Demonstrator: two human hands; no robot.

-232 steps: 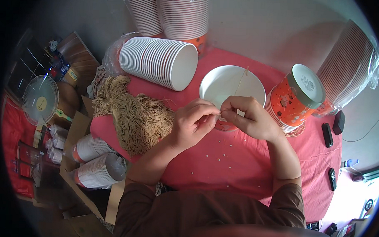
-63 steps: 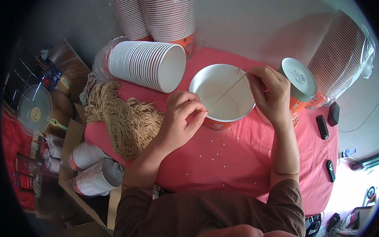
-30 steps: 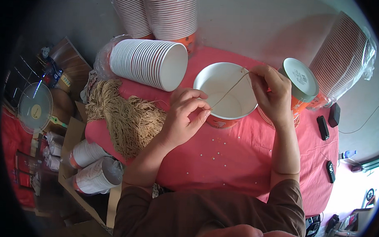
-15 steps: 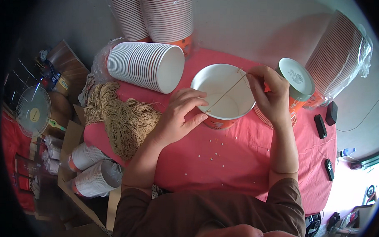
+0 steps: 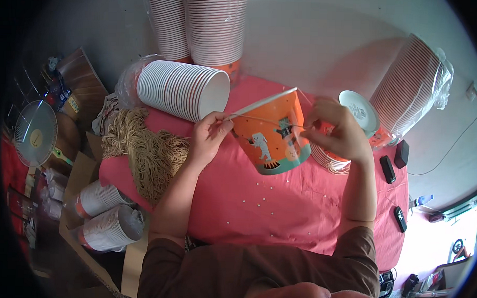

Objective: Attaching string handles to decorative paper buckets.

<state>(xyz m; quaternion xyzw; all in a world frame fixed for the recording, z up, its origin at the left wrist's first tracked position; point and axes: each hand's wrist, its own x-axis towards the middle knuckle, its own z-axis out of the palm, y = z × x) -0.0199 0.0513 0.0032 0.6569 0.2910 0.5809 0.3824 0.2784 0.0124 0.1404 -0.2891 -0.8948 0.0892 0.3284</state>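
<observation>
White bits (image 5: 272,213) dot the cloth (image 5: 304,230) before you; your left hand (image 5: 208,138) and right hand (image 5: 340,130) pinch a cord (image 5: 266,119) across the tilted orange bucket (image 5: 274,141) between them, strings (image 5: 151,154) left, upturned bucket (image 5: 361,110) crowding right, bagged stacks (image 5: 215,30) behind.

No words or numbers can be read: marks printed on the pale base of an upturned tub (image 5: 359,112), at right, are too small to make out, and the tilted orange tub (image 5: 270,139) at center shows no legible lettering among its printed figures. At far left, 2 yellow markings, a disc (image 5: 36,138) centered on a round, pale object (image 5: 46,122) and a small label (image 5: 73,104), are likewise unreadable.
</observation>
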